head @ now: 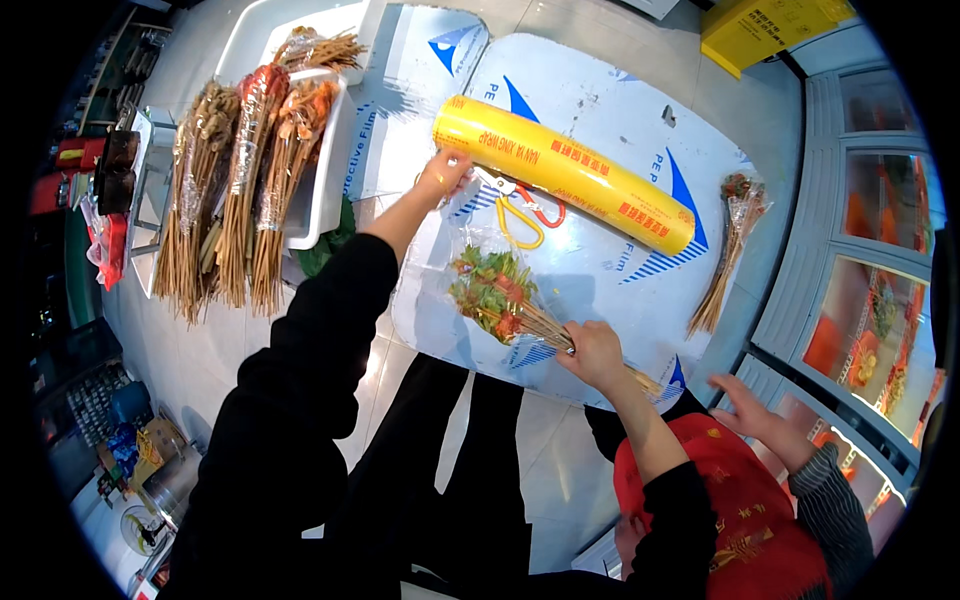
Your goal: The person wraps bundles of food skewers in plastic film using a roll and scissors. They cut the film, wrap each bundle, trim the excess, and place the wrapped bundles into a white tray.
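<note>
My right hand (592,354) grips the wooden sticks of a skewer bundle (495,294). Its head of green leaves and reddish pieces points to the left, with clear film around it. Up and to the left, my left hand (444,177) pinches what looks like the edge of thin clear cling film (439,251), hard to make out against the table. Just beyond that hand lies a thick yellow roll of cling wrap (562,176), slanting across the table. Scissors (525,215) with one yellow and one red handle rest between roll and bundle, partly hidden by the roll.
Wrapped skewer bundles (247,187) lean over a white plastic tub (330,187) at left. Another bundle (731,251) lies at the right edge of the film-covered table (600,307). A person's hand (742,409) and red apron (720,495) are close on my right, by glass-door cabinets (840,202).
</note>
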{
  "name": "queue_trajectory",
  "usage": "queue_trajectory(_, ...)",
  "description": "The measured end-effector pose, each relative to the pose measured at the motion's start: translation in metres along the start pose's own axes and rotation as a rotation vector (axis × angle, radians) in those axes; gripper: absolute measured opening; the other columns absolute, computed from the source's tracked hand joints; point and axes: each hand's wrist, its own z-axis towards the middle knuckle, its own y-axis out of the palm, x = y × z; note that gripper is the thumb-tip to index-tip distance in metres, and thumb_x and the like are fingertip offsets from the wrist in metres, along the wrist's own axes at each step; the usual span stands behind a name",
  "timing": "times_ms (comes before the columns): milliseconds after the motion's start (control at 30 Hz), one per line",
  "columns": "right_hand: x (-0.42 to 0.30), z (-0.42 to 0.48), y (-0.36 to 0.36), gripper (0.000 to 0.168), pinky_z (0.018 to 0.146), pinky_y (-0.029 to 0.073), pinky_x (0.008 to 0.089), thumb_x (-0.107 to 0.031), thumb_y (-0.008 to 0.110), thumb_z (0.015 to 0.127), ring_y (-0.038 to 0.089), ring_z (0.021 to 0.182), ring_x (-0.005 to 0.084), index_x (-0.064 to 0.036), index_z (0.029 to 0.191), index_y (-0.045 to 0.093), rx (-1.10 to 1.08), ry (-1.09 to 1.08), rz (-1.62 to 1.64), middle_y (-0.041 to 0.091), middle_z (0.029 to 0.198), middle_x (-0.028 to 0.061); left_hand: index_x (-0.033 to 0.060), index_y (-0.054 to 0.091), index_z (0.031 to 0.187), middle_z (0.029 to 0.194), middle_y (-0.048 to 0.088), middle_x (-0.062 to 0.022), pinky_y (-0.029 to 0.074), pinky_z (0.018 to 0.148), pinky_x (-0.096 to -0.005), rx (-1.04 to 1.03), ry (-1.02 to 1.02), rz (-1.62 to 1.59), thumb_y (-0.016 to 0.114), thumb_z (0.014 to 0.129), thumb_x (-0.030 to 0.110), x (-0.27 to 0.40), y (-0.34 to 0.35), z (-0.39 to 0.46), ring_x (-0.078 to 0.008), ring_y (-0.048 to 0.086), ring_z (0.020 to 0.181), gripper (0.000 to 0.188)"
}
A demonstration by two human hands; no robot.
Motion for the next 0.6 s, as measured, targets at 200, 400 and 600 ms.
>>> queue_trajectory(200, 0.026, 0.043, 0.019, 0.022, 0.041, 0.038, 0.0276, -0.026, 0.051, 0.069, 0.047, 0.046, 0.0169, -0.004, 0.072, 0.051, -0.49, 0.343, 0.875, 0.049, 0.053, 0.0068, 0.0078, 0.052, 0.083, 0.077, 0.056, -0.0036, 0.039, 0.065, -0.0262, 0.022, 0.255, -0.095, 0.052, 0.073, 0.023, 0.038, 0.017, 0.037, -0.0113, 0.051, 0.075, 0.018)
queue_trajectory(400, 0.049, 0.091, 0.043, 0.027, 0.033, 0.03, 0.0199, -0.024, 0.041, 0.077, 0.039, 0.036, 0.009, 0.001, 0.078, 0.051, -0.502, 0.628, 1.76, 0.045, 0.048, 0.0029, 0.0025, 0.049, 0.088, 0.077, 0.055, -0.0074, 0.043, 0.061, -0.0225, 0.507, 0.191, -0.51, 0.05, 0.076, 0.016, -0.03, -0.017, -0.019, -0.0138, 0.054, 0.069, 0.018)
queue_trajectory(600, 0.064, 0.089, 0.068, 0.026, 0.042, 0.039, 0.0225, -0.027, 0.043, 0.08, 0.048, 0.049, 0.0126, -0.002, 0.085, 0.049, -0.419, 0.674, 1.925, 0.052, 0.064, 0.0061, 0.0073, 0.045, 0.104, 0.101, 0.05, -0.0042, 0.039, 0.076, -0.0302, -0.161, -0.334, -0.426, 0.052, 0.076, 0.032, -0.127, 0.088, -0.142, -0.0118, 0.048, 0.089, 0.038)
